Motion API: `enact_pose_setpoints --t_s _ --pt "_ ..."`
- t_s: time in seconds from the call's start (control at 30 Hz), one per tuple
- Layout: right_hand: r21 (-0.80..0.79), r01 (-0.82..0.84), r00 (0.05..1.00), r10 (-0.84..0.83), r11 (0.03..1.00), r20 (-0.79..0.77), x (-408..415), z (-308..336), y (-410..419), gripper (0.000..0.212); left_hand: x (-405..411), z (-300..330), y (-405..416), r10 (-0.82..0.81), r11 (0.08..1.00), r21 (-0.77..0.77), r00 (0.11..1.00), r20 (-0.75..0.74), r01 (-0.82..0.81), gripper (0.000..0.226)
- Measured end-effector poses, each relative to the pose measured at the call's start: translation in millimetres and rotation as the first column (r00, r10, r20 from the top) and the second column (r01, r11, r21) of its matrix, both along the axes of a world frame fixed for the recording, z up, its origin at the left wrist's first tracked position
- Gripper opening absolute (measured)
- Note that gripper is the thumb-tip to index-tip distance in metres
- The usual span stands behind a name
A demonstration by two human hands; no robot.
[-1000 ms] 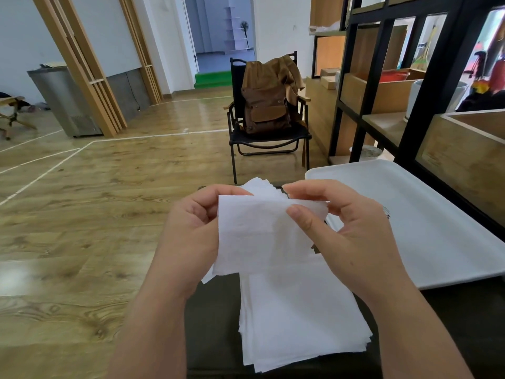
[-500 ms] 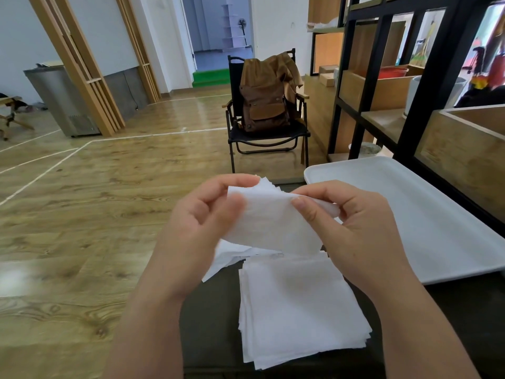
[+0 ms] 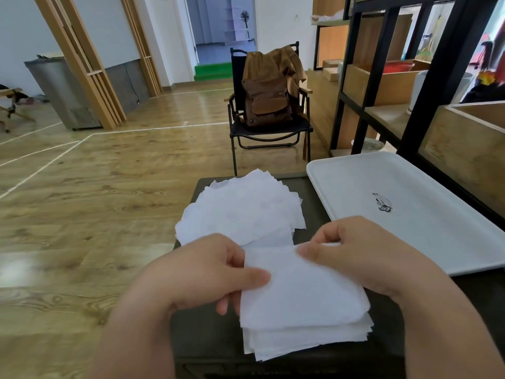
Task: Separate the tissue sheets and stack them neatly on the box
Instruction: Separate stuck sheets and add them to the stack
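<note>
A dark box [image 3: 207, 337] stands right in front of me. On its near half lies a thick stack of white tissue sheets [image 3: 303, 337]. A looser pile of separated sheets [image 3: 240, 209] covers its far half. My left hand [image 3: 196, 274] pinches the left edge of the top tissue sheet [image 3: 297, 285], thumb on top. At the sheet's far right corner my right hand [image 3: 352, 250] pinches it between thumb and fingers. The sheet lies low over the near stack.
A white tray [image 3: 426, 214] with a small dark scrap lies to the right of the box. Behind it stands a black-framed shelf [image 3: 420, 105] with wooden bins. A folding chair [image 3: 270, 132] holding a brown backpack stands beyond the box on the wooden floor.
My hands came down and nearer to me, from chest height to just over the near stack. The far pile of separated sheets, hidden behind the hands before, is now in view.
</note>
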State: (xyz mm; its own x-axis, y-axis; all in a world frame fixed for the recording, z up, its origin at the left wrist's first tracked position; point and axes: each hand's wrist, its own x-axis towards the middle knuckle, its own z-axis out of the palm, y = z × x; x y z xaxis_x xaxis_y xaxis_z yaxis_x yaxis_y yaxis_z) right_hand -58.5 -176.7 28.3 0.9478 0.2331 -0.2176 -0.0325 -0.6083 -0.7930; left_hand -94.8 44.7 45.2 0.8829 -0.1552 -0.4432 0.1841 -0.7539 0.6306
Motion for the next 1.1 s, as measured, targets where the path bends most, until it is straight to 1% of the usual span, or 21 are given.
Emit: enact_pose_setpoints --t_s 0.07,0.1,0.13,0.17,0.2,0.23,0.27,0.3,0.33,0.37,0.4,0.47,0.5,0.53,0.67,0.77,0.83,0.97,1.03,1.07,1.1 --pt "-0.111 0.018 1.0 -0.018 0.994 -0.004 3 -5 1 0.029 2 -3 0 -0.034 0.997 0.062 0.995 -0.094 0.04 0.038" --pt "-0.144 0.026 1.0 -0.027 0.989 -0.001 4 -6 2 0.029 2 -3 1 -0.031 0.997 0.072 0.993 -0.116 0.04 0.041" --pt "-0.166 0.033 0.999 -0.033 0.986 0.004 5 -7 2 0.028 3 -3 4 -0.003 0.997 0.077 0.993 -0.114 0.012 0.044" --pt "-0.18 0.037 0.999 -0.035 0.983 0.016 5 -7 2 0.028 5 -5 8 0.062 0.995 0.085 0.995 -0.079 -0.055 0.048" --pt "-0.186 0.037 0.999 -0.031 0.982 0.036 6 -8 1 0.027 9 -9 12 0.16 0.982 0.099 0.987 0.0 -0.16 0.051" --pt "-0.187 0.034 0.998 -0.023 0.982 0.059 6 -9 1 0.027 14 -15 16 0.271 0.951 0.117 0.955 0.12 -0.285 0.051" --pt "-0.187 0.033 0.996 -0.018 0.982 0.083 6 -9 0 0.028 20 -23 19 0.366 0.905 0.12 0.891 0.269 -0.408 0.045" --pt "-0.184 0.041 0.994 -0.021 0.982 0.106 6 -9 -1 0.029 26 -31 20 0.417 0.865 0.092 0.81 0.413 -0.493 0.034" --pt "-0.168 0.062 0.991 -0.04 0.984 0.131 7 -9 -2 0.03 31 -38 20 0.423 0.854 0.051 0.75 0.509 -0.517 0.021" --pt "-0.138 0.095 0.984 -0.073 0.986 0.161 8 -9 -2 0.03 36 -44 18 0.392 0.872 0.029 0.731 0.558 -0.489 0.015" --pt "-0.102 0.136 0.975 -0.115 0.985 0.19 9 -9 -2 0.031 40 -51 16 0.333 0.9 0.044 0.752 0.569 -0.433 0.022" --pt "-0.058 0.199 0.954 -0.18 0.978 0.24 11 -8 -3 0.03 46 -67 12 0.23 0.932 0.115 0.808 0.543 -0.342 0.047" --pt "-0.051 0.215 0.946 -0.195 0.975 0.258 11 -9 -3 0.03 49 -71 10 0.213 0.935 0.134 0.82 0.531 -0.33 0.055" --pt "-0.047 0.222 0.941 -0.201 0.974 0.271 12 -10 -3 0.03 51 -76 9 0.204 0.935 0.144 0.824 0.529 -0.324 0.057" --pt "-0.027 0.222 0.937 -0.206 0.975 0.281 14 -12 -3 0.029 56 -82 6 0.197 0.923 0.168 0.801 0.566 -0.346 0.043" --pt "-0.015 0.22 0.938 -0.208 0.975 0.279 15 -13 -2 0.029 55 -80 6 0.241 0.904 0.134 0.743 0.624 -0.405 0.033" --pt "-0.018 0.214 0.94 -0.201 0.977 0.277 15 -12 -2 0.028 54 -79 6 0.235 0.899 0.124 0.702 0.672 -0.42 0.025" --pt "0.023 0.198 0.941 -0.196 0.98 0.276 14 -12 -3 0.026 56 -79 8 0.184 0.899 0.15 0.666 0.723 -0.411 0.021" --pt "0.05 0.195 0.935 -0.201 0.979 0.292 14 -11 -2 0.024 55 -74 6 0.229 0.907 0.077 0.638 0.735 -0.414 0.019" --pt "0.068 0.196 0.931 -0.208 0.978 0.301 13 -9 -2 0.022 53 -70 4 0.289 0.909 -0.007 0.616 0.733 -0.418 0.018" --pt "0.089 0.196 0.926 -0.214 0.977 0.31 13 -8 -1 0.02 51 -64 1 0.384 0.897 -0.135 0.591 0.709 -0.421 0.018"
